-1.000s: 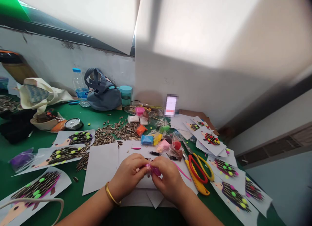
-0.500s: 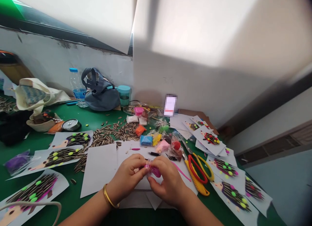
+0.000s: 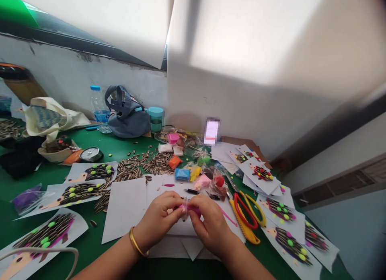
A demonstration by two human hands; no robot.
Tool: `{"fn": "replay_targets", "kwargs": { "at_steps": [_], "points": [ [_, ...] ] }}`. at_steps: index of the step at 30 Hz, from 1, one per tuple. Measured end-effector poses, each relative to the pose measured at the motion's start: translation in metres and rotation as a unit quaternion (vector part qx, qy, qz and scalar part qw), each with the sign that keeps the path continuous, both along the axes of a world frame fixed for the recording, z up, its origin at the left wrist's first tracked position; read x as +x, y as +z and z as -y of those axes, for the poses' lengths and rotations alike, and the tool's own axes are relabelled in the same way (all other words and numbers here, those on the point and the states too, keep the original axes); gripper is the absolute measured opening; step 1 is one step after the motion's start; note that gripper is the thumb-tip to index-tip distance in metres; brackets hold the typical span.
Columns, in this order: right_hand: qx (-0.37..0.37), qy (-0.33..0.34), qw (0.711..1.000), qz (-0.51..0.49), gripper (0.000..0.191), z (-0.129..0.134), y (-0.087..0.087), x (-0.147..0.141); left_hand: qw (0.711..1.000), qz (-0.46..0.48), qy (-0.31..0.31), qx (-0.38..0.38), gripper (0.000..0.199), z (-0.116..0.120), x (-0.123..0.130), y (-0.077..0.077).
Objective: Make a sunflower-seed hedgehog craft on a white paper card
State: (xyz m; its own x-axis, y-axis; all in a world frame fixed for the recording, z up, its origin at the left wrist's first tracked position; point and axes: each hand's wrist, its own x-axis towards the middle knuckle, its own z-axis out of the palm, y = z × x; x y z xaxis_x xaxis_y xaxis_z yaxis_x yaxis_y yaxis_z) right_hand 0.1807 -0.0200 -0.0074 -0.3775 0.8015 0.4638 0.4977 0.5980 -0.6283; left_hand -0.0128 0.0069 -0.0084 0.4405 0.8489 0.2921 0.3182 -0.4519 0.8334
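Above white paper (image 3: 181,229), both hands pinch a clear plastic wrapper (image 3: 185,211) with bright pink clay (image 3: 194,210) in it. My left hand (image 3: 157,215), with a gold bangle on the wrist, closes thumb and fingertips on the wrapper's left side. Opposite it, my right hand (image 3: 209,223) is closed on the clay end, its fingers covering part of the pink. On the paper beyond lie a small pink strip (image 3: 169,185) and a black pen (image 3: 192,191). A long pink strip (image 3: 229,217) runs past my right hand.
Scissors (image 3: 247,215) with red and yellow handles lie at right beside a yellow-handled tool (image 3: 239,221). Wrapped clay, including a blue packet (image 3: 182,174), and sunflower seeds (image 3: 132,167) lie beyond. Hedgehog pictures (image 3: 291,243) flank both sides. A phone (image 3: 211,131) leans on the wall.
My right thumb and fingers have drawn closer around the pink clay, so less of it shows below them. The wrapper now looks stretched between both hands. The view has shifted slightly.
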Motion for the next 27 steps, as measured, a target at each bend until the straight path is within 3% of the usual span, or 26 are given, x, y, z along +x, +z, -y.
{"fn": "replay_targets", "kwargs": {
  "at_steps": [7,15,27],
  "points": [
    [0.023,-0.009,1.000,0.000,0.024,-0.003,-0.002,-0.001,0.999,0.032,0.030,0.007,0.012,0.001,0.002,-0.002],
    [0.023,-0.005,1.000,0.007,0.031,-0.001,-0.003,-0.001,0.998,-0.040,0.036,0.040,0.013,0.000,-0.001,-0.003],
    [0.037,-0.021,0.999,-0.016,0.038,-0.003,-0.007,-0.001,0.991,-0.006,0.064,0.120,0.015,0.002,-0.001,-0.013]
  ]
}}
